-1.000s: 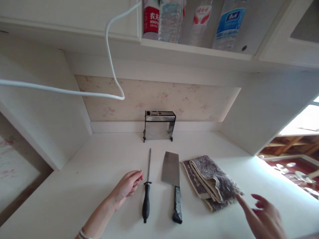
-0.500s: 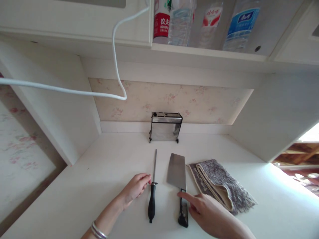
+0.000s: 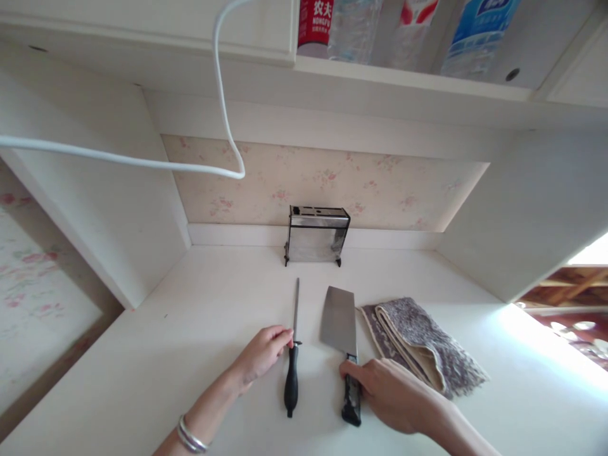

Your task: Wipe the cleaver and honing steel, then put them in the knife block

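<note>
Cleaver lies flat on the bench, blade pointing away; my right hand rests loosely curled over its black handle, fingertips touching it, not yet gripping. My left hand, half curled, touches the sharpening rod just left of the cleaver. Both forearms lie low.
</note>
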A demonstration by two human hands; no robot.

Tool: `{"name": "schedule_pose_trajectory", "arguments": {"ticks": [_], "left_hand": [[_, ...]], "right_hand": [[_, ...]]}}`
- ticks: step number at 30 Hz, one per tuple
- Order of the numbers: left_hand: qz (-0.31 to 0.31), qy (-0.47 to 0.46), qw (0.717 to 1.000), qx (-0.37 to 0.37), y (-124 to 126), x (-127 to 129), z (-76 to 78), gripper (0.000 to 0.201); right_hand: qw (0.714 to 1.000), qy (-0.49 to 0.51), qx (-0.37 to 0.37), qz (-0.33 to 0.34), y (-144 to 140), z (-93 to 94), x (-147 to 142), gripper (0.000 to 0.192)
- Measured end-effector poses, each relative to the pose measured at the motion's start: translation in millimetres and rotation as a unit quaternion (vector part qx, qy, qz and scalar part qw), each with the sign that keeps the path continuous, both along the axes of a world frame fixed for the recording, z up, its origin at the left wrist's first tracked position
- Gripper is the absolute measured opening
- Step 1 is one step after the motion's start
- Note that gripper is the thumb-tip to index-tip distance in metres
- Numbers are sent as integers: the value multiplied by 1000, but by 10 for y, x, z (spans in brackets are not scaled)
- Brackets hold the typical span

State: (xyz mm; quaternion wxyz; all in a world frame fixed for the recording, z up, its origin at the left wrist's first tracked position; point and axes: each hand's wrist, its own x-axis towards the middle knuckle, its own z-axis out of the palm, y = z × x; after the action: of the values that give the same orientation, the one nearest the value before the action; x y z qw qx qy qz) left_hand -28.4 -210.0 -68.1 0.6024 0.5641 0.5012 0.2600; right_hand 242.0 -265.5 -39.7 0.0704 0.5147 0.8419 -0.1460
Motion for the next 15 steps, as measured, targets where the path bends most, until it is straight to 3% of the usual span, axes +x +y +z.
{"name": "schedule_pose_trajectory", "arguments": {"ticks": [5, 8, 11, 15], "left_hand": [[5, -2, 1000, -1, -14, -8, -4, 42], [13, -5, 1000, -6, -17, 3, -1, 41], [11, -16, 1000, -15, -16, 12, -7, 40], [2, -30, 999, -23, -23, 0, -8, 41]], "right_hand": [[999, 20, 44, -15, -5, 165, 26, 34], [990, 79, 91, -75, 35, 299, 95, 19], [960, 181, 148, -155, 136, 430, 194, 29], [896, 288, 213, -262, 329, 629, 330, 38]]}}
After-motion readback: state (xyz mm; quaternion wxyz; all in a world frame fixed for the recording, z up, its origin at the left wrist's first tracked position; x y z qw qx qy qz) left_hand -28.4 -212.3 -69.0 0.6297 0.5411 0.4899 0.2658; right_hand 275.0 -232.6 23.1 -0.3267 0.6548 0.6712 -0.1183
